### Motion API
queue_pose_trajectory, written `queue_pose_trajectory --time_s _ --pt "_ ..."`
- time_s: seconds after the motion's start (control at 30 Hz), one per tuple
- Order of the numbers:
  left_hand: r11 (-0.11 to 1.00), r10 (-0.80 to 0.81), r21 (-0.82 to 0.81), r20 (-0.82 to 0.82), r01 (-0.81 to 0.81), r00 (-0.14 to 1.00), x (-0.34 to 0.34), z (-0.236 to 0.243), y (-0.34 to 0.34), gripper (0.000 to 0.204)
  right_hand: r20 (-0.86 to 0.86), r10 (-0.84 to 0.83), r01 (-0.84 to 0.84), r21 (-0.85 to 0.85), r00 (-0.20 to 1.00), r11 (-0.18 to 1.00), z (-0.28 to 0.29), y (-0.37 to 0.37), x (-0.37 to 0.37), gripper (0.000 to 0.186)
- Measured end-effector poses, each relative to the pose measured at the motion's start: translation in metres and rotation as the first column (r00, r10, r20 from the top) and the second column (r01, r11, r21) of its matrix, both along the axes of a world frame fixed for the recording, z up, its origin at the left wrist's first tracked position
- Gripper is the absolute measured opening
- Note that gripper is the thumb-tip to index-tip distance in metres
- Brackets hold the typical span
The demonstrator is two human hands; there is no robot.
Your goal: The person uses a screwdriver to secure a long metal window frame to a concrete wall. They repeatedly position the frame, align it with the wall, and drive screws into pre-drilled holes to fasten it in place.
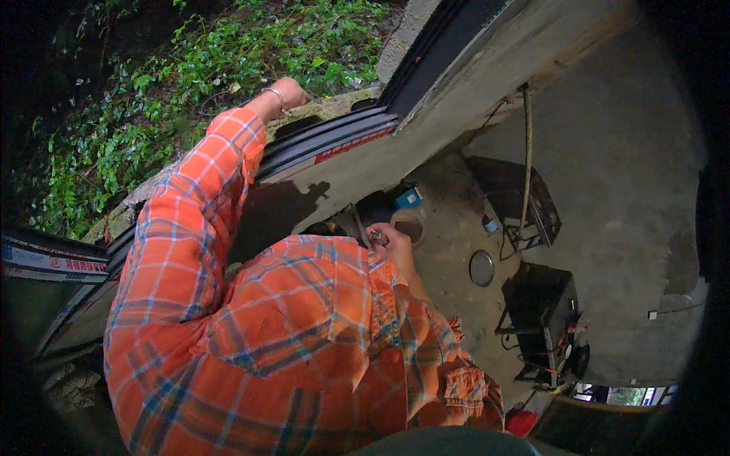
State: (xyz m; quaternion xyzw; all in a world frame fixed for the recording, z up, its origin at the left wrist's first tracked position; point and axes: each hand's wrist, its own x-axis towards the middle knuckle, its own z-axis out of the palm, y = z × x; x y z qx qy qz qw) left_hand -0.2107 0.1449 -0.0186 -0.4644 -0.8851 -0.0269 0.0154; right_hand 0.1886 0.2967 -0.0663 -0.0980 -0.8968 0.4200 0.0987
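My left hand, in an orange plaid sleeve with a metal band at the wrist, is closed at the outer concrete ledge beyond the dark window track; what it holds, if anything, is hidden. My right hand is lower, inside by the wall below the window, closed on a small metal piece too small to identify. A dark strip lies just left of that hand.
Green plants grow outside. Below are a blue box, a bucket, a round metal lid, a black metal stand and a black box-like appliance against the grey wall. A rope hangs down.
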Motion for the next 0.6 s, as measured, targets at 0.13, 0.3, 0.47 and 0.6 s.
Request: queue_pose_trajectory --time_s 0.13,0.3,0.47,0.6 --pt "0.902 -0.128 0.428 0.401 -0.062 0.907 0.051 0.021 0.027 0.015 0.051 0.007 -0.006 -0.009 0.999 1.0 0.01 -0.001 0.004 0.03" --pt "0.864 -0.245 0.502 0.358 0.035 0.901 0.044 -0.019 0.065 0.013 0.009 0.006 -0.006 0.009 1.0 1.0 0.011 0.001 0.007 0.031" --pt "0.923 0.014 0.289 0.634 -0.254 0.773 0.071 -0.004 0.096 0.011 -0.128 -0.005 0.005 -0.002 0.992 1.0 -0.008 0.012 0.015 0.031" --pt "0.727 0.017 0.183 0.959 -0.662 0.283 0.094 0.017 0.108 0.013 -0.026 -0.072 0.073 0.026 0.997 0.997 -0.006 0.011 0.019 0.032"
